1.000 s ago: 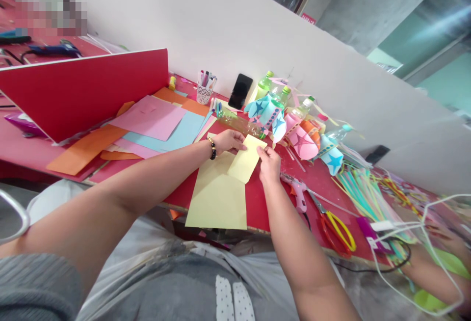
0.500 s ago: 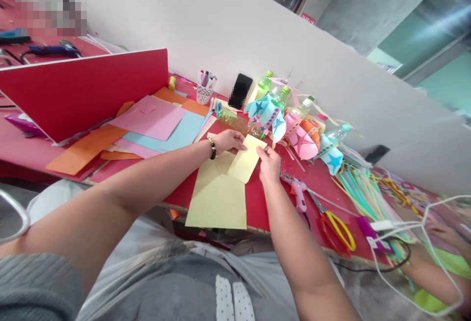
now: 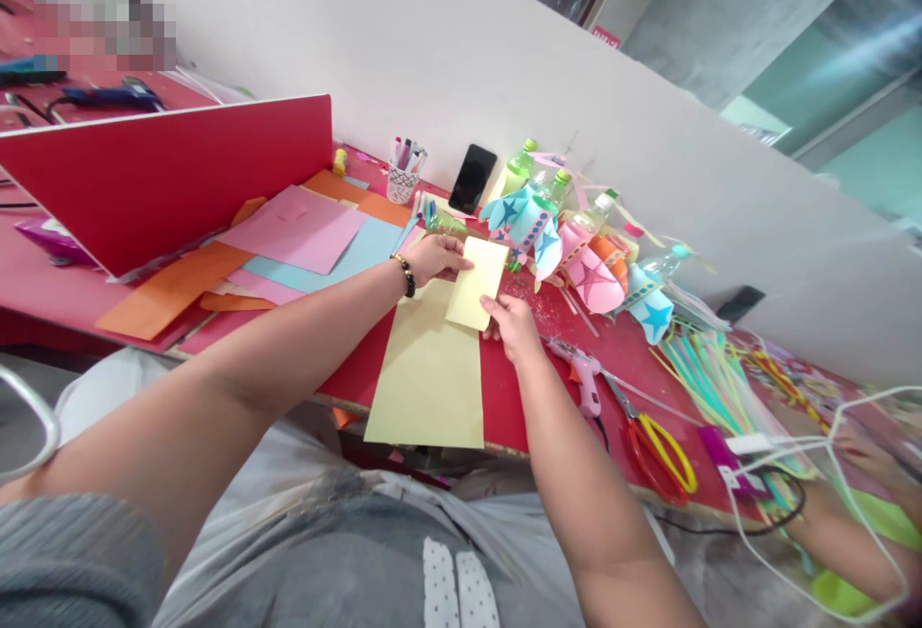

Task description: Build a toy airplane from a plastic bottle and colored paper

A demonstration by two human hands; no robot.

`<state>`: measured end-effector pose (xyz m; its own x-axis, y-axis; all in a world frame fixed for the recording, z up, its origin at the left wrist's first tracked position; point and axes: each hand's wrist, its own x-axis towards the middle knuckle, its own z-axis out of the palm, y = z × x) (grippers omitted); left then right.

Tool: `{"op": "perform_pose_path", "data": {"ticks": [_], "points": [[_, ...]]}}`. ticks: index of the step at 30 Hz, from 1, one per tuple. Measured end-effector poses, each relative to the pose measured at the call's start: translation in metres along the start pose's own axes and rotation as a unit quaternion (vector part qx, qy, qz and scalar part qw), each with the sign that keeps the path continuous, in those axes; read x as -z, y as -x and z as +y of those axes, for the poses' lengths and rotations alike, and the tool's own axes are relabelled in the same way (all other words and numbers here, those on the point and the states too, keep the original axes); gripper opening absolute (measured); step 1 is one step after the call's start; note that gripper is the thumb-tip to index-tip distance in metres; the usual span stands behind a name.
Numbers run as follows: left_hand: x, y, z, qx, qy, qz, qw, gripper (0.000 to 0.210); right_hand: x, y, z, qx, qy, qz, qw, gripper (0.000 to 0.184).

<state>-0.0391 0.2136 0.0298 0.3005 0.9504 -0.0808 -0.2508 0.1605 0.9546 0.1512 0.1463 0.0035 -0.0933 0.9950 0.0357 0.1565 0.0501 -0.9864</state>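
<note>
Between my hands is a small pale yellow sheet of paper [image 3: 478,284], held up off the table and tilted. My left hand [image 3: 437,260], with a beaded bracelet at the wrist, pinches its left edge. The fingers of my right hand [image 3: 513,323] are closed on its lower right edge, thumb on top. Below it a larger pale yellow sheet [image 3: 428,383] lies flat, reaching over the table's front edge. A clear plastic bottle behind the held paper is mostly hidden.
Right of my hands lie a pink glue gun [image 3: 587,378] and scissors [image 3: 667,450]. Decorated bottles [image 3: 540,220] stand behind. Coloured paper sheets [image 3: 295,229], a pen cup [image 3: 401,184] and a red divider [image 3: 180,177] are left. Another person's arm [image 3: 842,522] is at far right.
The small yellow paper has been raised a little and turned more upright. My right hand has slid from its upper right corner down to its lower right edge.
</note>
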Motion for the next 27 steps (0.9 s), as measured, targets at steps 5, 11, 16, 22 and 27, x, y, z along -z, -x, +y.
{"op": "perform_pose_path", "data": {"ticks": [5, 11, 16, 22, 27], "points": [[0.0059, -0.0023, 0.0043, -0.010, 0.028, 0.026, 0.999, 0.041, -0.0017, 0.0039, -0.0033, -0.017, 0.012, -0.042, 0.999, 0.039], [0.0085, -0.0039, 0.0040, -0.010, 0.037, 0.039, 0.999, 0.040, -0.0016, 0.0028, -0.0010, -0.021, 0.018, -0.046, 0.999, 0.036], [0.0081, -0.0034, 0.0041, -0.009, 0.036, 0.040, 0.998, 0.040, -0.0012, 0.0024, 0.0011, -0.025, 0.017, -0.046, 0.998, 0.032], [0.0070, -0.0023, 0.0049, -0.012, 0.036, 0.039, 0.999, 0.042, -0.0013, 0.0020, 0.0010, -0.030, 0.020, -0.045, 0.998, 0.034], [0.0073, -0.0037, 0.0027, -0.016, 0.030, 0.039, 0.999, 0.040, -0.0011, 0.0022, 0.0002, -0.030, 0.024, -0.053, 0.998, 0.036]]}}
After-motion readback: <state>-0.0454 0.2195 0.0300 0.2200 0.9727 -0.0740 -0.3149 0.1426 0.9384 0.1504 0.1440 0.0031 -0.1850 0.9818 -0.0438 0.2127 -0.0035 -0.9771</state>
